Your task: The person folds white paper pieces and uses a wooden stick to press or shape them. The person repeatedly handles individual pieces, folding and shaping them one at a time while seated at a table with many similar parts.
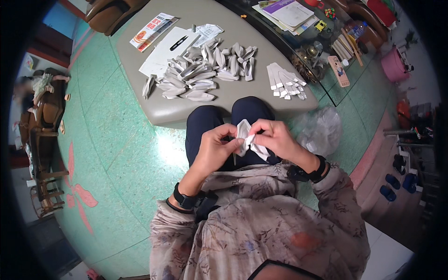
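Over my lap, my left hand (pixel 218 145) pinches one side of a pale grey-white fabric piece (pixel 243 130). My right hand (pixel 276 138) grips its other side between thumb and fingers, and a loose end hangs below. Beyond my knees, a heap of similar grey-white, boat-shaped fabric pieces (pixel 191 77) lies on a grey padded surface (pixel 261 100). To its right are several flat pale strips (pixel 284 81), fanned in a small pile. Black thread snips (pixel 178 43) rest on a white sheet (pixel 161 53) behind the heap.
A printed leaflet (pixel 153 31) lies at the far left of the padded surface. Papers (pixel 287 16) and a puzzle cube (pixel 330 13) sit on a dark glass table. A clear plastic bag (pixel 322 130) is on the floor at right, beyond it a pink bucket (pixel 395 64). At far left someone sits on a wooden seat.
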Tool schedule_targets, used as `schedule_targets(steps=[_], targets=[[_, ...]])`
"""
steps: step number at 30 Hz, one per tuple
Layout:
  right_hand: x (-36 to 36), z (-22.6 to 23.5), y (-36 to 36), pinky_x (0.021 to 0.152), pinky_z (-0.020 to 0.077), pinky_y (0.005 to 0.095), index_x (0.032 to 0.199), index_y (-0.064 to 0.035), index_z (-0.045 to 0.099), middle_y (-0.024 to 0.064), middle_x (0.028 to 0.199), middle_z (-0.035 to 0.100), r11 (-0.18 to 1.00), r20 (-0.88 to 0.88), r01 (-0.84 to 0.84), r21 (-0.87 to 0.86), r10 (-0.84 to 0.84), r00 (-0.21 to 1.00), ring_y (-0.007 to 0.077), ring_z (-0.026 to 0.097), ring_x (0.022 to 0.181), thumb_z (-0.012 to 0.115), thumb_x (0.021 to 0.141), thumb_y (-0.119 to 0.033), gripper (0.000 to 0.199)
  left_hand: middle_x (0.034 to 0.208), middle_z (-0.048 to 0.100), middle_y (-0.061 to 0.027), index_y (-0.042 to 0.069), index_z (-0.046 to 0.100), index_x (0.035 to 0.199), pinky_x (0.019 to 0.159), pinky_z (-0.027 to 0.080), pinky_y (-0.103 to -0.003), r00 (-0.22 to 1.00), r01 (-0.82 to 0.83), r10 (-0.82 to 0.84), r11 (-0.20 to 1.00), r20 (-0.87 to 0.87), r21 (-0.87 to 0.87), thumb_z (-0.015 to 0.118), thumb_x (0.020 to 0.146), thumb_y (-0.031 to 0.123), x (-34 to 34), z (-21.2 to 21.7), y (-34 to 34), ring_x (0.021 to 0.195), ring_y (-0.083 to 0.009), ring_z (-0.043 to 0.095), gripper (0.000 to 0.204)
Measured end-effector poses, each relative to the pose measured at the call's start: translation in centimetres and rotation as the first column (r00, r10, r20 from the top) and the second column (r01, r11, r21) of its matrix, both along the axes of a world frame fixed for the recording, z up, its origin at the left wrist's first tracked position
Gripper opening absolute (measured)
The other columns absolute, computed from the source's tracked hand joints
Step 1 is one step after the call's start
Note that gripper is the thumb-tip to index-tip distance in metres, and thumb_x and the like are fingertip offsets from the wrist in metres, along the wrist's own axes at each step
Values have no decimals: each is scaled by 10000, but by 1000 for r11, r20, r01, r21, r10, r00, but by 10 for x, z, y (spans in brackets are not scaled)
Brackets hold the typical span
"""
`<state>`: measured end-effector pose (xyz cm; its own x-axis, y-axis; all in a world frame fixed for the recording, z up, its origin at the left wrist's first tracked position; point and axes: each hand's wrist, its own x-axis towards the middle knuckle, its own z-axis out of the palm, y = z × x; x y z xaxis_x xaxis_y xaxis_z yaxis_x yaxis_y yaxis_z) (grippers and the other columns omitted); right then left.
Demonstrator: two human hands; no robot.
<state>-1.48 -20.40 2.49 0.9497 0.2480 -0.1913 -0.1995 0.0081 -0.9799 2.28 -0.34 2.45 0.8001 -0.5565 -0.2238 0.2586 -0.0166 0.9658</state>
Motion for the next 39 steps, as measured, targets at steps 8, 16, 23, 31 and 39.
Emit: schedule_targets(steps=[8, 16, 23, 31, 39], targets=[[3, -23, 8, 579, 428, 235, 830, 31, 592, 14, 725, 601, 965, -67, 255, -54, -258, 964, 55, 528, 658, 650, 783, -102, 152, 922, 614, -73, 2, 569, 974, 628, 487, -234, 853, -161, 37, 968, 521, 194, 693, 764, -5, -14, -1, -17, 718, -104, 600, 244], [-1, -11, 6, 587, 440, 207, 846, 15, 577, 8, 757, 597, 972, -100, 235, -14, -235, 967, 45, 544, 674, 659, 807, -52, 112, 783, 615, -36, -7, 603, 916, 564, 451, -222, 909, -186, 101, 966, 405, 177, 685, 812, 48, -14, -1, -19, 632, -81, 553, 144], [-17, -17, 10, 577, 413, 172, 865, 8, 575, -30, 774, 576, 964, 39, 255, -75, -252, 967, 10, 507, 677, 645, 836, -19, 80, 704, 610, 21, -13, 637, 863, 524, 412, -170, 979, -193, 185, 975, 83, 107, 673, 854, 108, -18, -4, -15, 608, -14, 509, 127], [-24, -20, 12, 542, 389, 197, 826, 8, 588, -11, 728, 569, 935, 104, 335, -118, -324, 940, 12, 464, 638, 658, 824, -60, 98, 715, 614, 13, -17, 638, 840, 521, 403, -160, 970, -241, 241, 969, 20, 49, 697, 830, 80, -22, -4, -20, 609, -13, 508, 114], [-21, -12, 16, 525, 386, 209, 741, 7, 566, -23, 722, 563, 922, 90, 373, -107, -364, 927, 13, 470, 633, 668, 796, -32, 122, 724, 636, -15, -9, 616, 804, 555, 425, -169, 965, -254, 255, 967, -56, 20, 703, 820, 79, -22, -11, -21, 623, -27, 531, 124]])
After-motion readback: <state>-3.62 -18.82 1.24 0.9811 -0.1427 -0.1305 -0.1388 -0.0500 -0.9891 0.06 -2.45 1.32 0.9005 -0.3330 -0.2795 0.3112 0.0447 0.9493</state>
